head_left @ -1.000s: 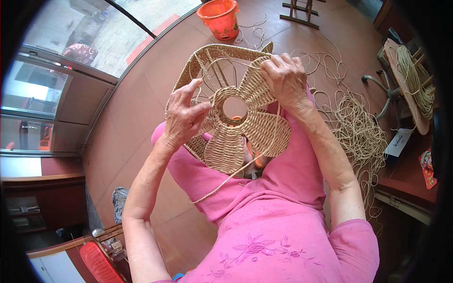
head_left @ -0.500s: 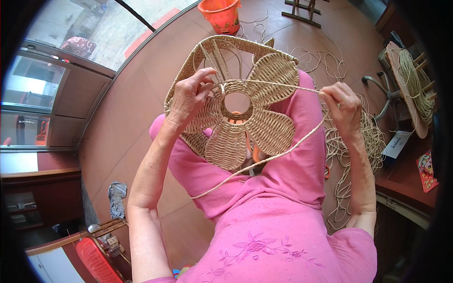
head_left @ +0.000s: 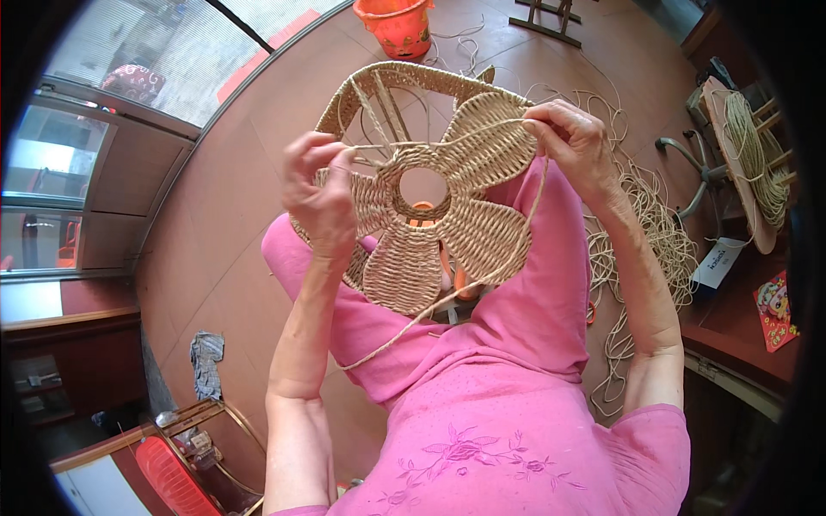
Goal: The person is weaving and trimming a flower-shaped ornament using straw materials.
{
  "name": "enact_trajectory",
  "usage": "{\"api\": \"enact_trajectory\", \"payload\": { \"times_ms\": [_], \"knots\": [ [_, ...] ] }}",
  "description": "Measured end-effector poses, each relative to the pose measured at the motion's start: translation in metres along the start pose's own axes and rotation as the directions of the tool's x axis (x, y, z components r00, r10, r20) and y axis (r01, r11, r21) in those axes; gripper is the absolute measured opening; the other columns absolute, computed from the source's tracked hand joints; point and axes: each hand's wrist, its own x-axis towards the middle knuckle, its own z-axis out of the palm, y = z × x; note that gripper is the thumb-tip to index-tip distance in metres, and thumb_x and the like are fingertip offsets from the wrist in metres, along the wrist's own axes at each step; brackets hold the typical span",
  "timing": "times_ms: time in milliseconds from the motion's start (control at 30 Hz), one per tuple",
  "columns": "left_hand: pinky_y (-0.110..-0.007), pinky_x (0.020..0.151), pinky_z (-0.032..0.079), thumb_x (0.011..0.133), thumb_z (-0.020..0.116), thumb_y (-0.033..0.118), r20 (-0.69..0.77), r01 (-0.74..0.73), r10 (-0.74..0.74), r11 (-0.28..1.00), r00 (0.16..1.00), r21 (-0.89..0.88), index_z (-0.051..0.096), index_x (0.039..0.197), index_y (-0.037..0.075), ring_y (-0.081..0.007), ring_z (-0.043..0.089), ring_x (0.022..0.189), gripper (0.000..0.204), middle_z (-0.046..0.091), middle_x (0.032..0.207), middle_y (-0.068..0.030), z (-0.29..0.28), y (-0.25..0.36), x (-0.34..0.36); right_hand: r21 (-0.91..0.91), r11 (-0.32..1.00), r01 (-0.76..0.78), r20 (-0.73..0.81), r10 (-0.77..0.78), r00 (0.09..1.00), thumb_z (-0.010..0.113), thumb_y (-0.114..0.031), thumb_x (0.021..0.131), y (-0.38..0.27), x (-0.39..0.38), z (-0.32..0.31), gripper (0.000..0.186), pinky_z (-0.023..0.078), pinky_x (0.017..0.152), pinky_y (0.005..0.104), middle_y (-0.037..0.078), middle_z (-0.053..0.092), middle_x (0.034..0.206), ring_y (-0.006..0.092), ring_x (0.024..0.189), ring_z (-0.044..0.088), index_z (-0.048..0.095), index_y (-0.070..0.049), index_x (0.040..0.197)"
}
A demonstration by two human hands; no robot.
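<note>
Across my lap lies a woven cord frame with a flower [head_left: 402, 273] of broad petals around a round central hole. Its curved outer rim [head_left: 344, 103] is wrapped in cord, and bare rods show at the upper left. My left hand [head_left: 320, 193], slightly blurred, pinches a thin beige cord [head_left: 402, 334] above the left petal. At the upper right petal, my right hand [head_left: 572, 142] grips the same cord between thumb and fingers. Between the hands the cord runs across the flower's top. From the right hand it loops down over the lower right petal to my lap.
A big tangle of cord [head_left: 641, 232] lies on the floor to my right. Farther right, a cord coil [head_left: 757, 163] hangs on a board beside metal chair legs. An orange bucket [head_left: 397, 33] stands at the far side. A grey rag [head_left: 207, 357] lies on the left.
My right hand has come in leftward and up to the upper right petal, bringing the cord along. My left hand has moved left and down, away from the rods, and the cord now reaches its fingertips.
</note>
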Motion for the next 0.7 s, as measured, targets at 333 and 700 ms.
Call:
{"api": "enact_trajectory", "payload": {
  "times_ms": [333,700],
  "knots": [
    [-0.035,0.085,0.051,0.091,0.056,0.0,0.602,0.63,-0.352,0.698,0.716,-0.341,0.042,0.12,0.005,-0.0148,0.061,0.076,0.033,0.057,0.077,-0.0031,-0.068,0.002,0.025,0.101,0.987,-0.127,0.128,0.114,0.985,0.07,-0.012,0.09,0.003,-0.001,-0.004,0.013,0.049,0.063,0.0308,0.006,0.065,0.077,0.015,0.068,0.062,0.069,0.001,0.09],
    [-0.031,0.088,0.052,0.09,0.058,-0.003,0.56,0.266,-0.189,0.962,0.807,-0.059,0.056,0.123,0.004,-0.0151,0.065,0.093,0.033,0.068,0.101,-0.0072,-0.019,0.008,0.024,-0.213,0.967,-0.143,-0.113,0.121,0.986,0.069,-0.008,0.09,0.024,-0.043,-0.093,0.01,0.046,0.064,0.0281,0.005,0.061,0.077,0.0121,0.07,0.057,0.066,0.001,0.088]
  ]
}}
